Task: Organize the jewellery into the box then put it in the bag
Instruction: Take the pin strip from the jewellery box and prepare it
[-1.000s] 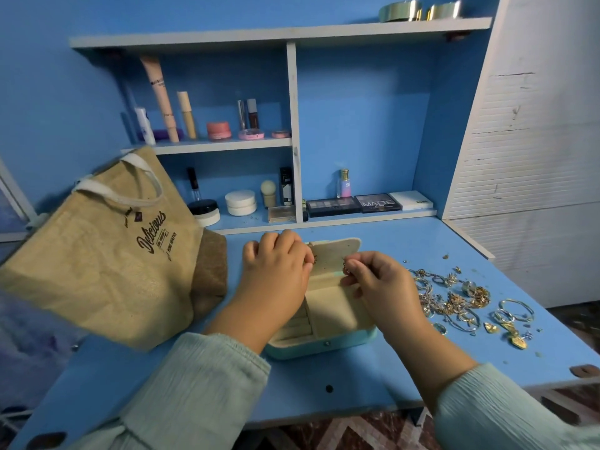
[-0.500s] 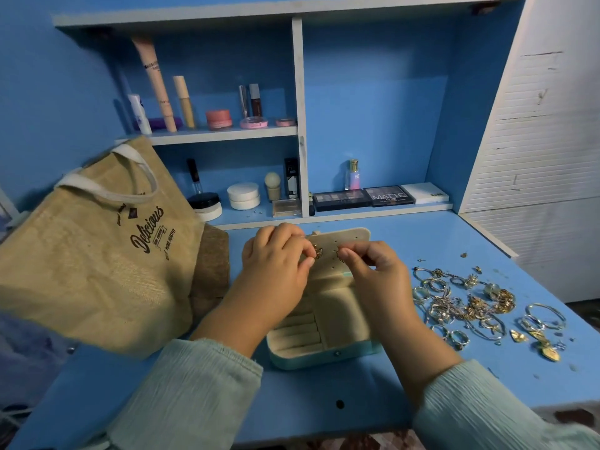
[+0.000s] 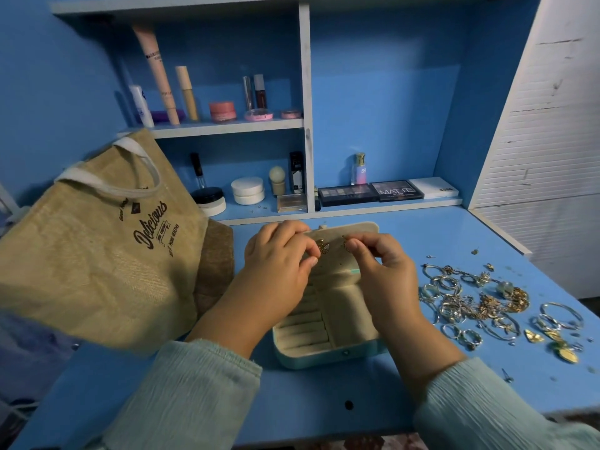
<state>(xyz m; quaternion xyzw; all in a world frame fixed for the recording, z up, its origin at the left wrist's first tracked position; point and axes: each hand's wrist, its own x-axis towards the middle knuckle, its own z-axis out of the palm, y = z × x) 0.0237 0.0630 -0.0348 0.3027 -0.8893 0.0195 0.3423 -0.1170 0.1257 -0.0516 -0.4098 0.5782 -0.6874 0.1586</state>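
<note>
A small teal jewellery box (image 3: 324,355) with a cream lining stands open on the blue desk, its lid (image 3: 363,230) tilted up at the back. A gold earring (image 3: 323,247) is pinned on the lid panel. My left hand (image 3: 279,271) grips the lid's left edge, fingers curled by the earring. My right hand (image 3: 383,271) pinches a small earring (image 3: 346,245) against the panel. A pile of gold and silver jewellery (image 3: 477,297) lies to the right of the box. A jute tote bag (image 3: 97,248) stands at the left.
Shelves behind the desk hold cosmetics (image 3: 220,108) and eyeshadow palettes (image 3: 370,191). A white slatted panel (image 3: 552,157) rises at the right. Small loose pieces (image 3: 565,349) lie near the desk's right edge (image 3: 584,319). A hole (image 3: 348,405) sits in the desk front.
The view has tipped down and drawn closer. Both hands have stayed at the box lid; my right hand has shifted slightly up the panel with the small earring.
</note>
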